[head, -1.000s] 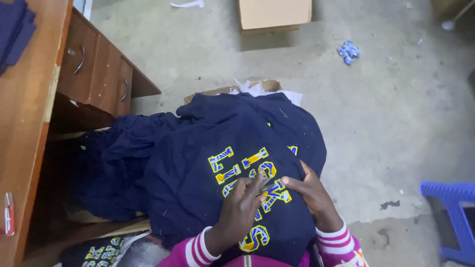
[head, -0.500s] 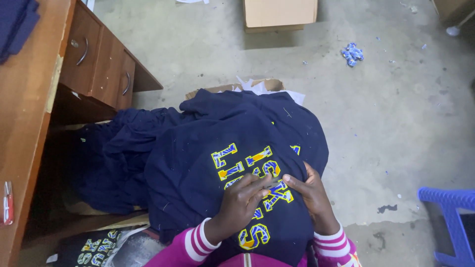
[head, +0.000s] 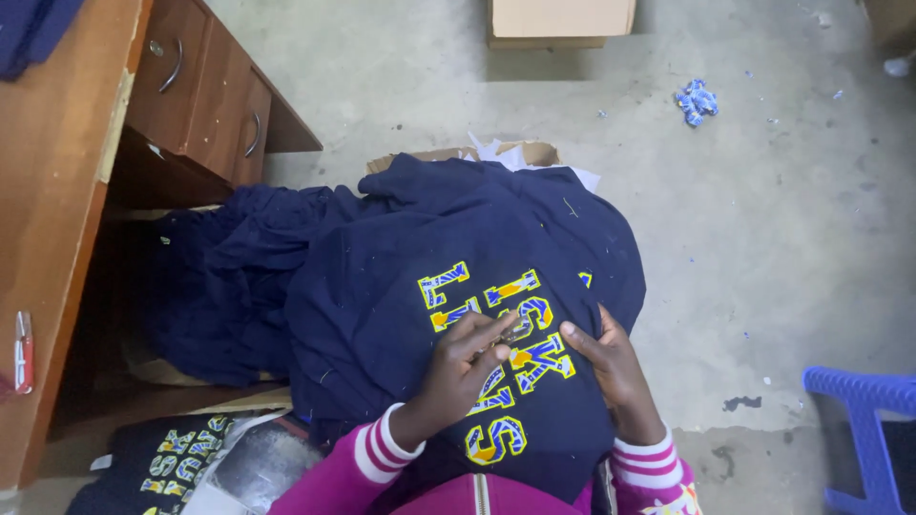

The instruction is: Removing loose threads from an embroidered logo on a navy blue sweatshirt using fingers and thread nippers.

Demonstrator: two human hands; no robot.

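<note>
A navy garment (head: 401, 286) with yellow and blue appliqué letters (head: 491, 353) lies spread over my lap and a pile of more navy cloth. My left hand (head: 460, 372) rests on the letters, fingers curled and pinching at a letter's edge; something thin may be between the fingertips, too small to tell. My right hand (head: 611, 367) lies flat on the cloth beside the letters, fingers pressing it down. Both wrists show pink and white striped cuffs.
A wooden desk (head: 57, 219) with drawers (head: 205, 95) stands at left, a red pen (head: 23, 351) on top. Another lettered garment (head: 162, 463) lies at the bottom left. A blue plastic stool (head: 863, 429) is at right. A cardboard box (head: 558, 21) and blue scraps (head: 697, 100) lie on the concrete floor.
My left hand has slid up over the letters and its fingers have curled toward the middle letters. The right hand has stayed beside them. The view has shifted slightly.
</note>
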